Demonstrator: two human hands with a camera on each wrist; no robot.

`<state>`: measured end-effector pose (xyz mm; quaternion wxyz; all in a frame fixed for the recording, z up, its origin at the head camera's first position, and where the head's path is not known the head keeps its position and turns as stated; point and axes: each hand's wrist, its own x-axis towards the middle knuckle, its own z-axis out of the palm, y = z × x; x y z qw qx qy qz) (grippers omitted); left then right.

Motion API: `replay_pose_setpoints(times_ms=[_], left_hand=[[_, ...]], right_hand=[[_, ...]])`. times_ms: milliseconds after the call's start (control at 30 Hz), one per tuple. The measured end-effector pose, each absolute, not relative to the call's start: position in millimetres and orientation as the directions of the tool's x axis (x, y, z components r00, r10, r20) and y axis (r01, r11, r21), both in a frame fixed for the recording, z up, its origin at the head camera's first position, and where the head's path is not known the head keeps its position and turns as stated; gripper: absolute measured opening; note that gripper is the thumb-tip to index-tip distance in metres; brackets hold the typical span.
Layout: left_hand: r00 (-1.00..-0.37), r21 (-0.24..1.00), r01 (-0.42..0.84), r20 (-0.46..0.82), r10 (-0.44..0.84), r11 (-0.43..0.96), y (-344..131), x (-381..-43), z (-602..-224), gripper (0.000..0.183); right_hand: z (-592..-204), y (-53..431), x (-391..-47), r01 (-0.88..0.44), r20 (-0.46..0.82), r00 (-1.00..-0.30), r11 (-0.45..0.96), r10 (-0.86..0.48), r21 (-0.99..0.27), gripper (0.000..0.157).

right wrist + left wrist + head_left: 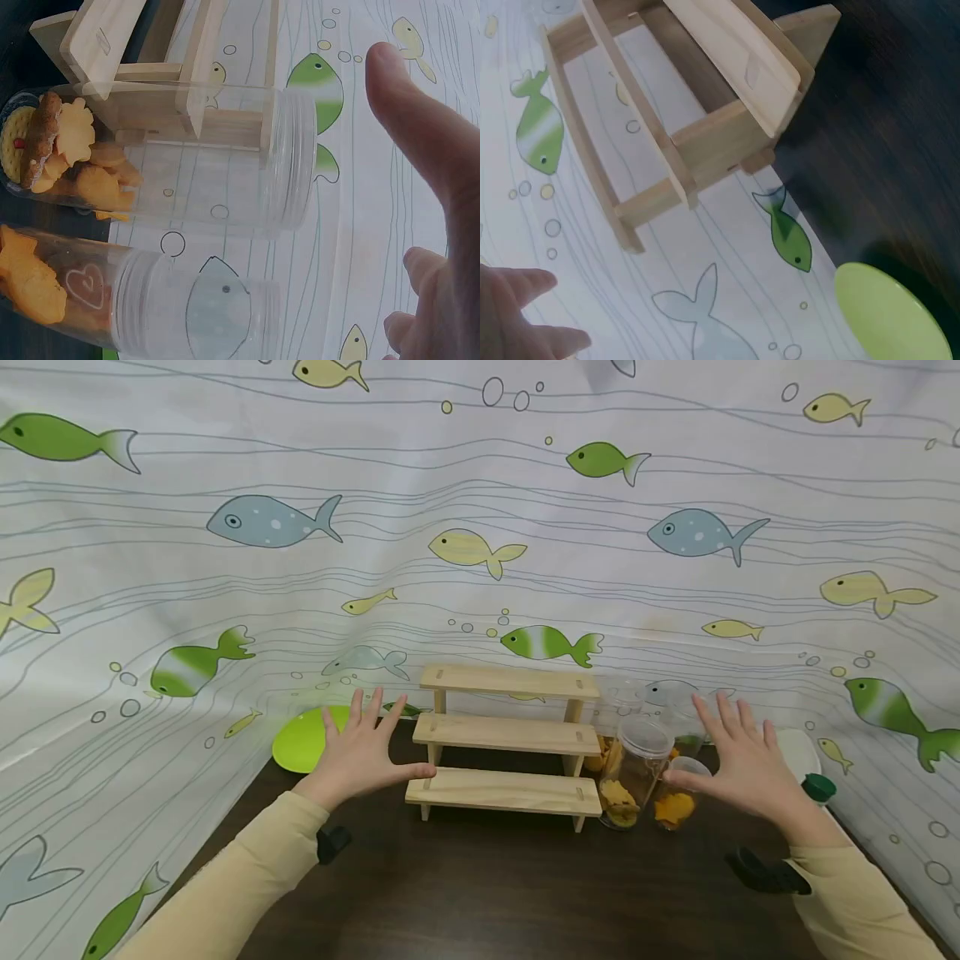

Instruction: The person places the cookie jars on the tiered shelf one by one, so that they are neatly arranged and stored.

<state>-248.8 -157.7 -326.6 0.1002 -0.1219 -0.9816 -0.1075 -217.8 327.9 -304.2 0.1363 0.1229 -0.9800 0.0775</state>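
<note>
My left hand (360,753) is raised with straight, spread fingers, holding nothing. It hovers between a lime-green plate (298,743) and a three-tier wooden stand (506,733). Two of its fingers (559,341) show at the lower left of the left wrist view. My right hand (753,772) is spread too, with nothing in it, beside several clear plastic jars. A tall jar (633,768) contains biscuits (75,131); a shorter jar (82,289) holds orange-brown ones, one bearing a heart outline. In the head view, the jars farther back are partly hidden.
Behind the right hand lies a white plate or tray (798,747), partly covered, with a dark green cap (819,787) near it. A fish-print sheet (465,460) hangs round the dark wooden table (510,893) on its back and sides.
</note>
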Motion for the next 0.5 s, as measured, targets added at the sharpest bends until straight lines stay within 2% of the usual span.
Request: replay_pose_setpoints(times_ms=[267,500], left_hand=[[-0.954,0.215,0.257,0.211,0.212,0.942,-161.9,-251.4,-326.7,0.121],[-0.965,0.312,0.259,0.132,0.228,0.914,-168.0,-260.8,-332.8,0.108]], right_hand=[[-306.6,338.6,-222.5,-0.277,0.324,-0.922,0.947,-0.214,-0.163,0.114],[-311.3,353.9,-235.3,-0.306,0.325,-0.925,0.893,-0.196,-0.331,0.110]])
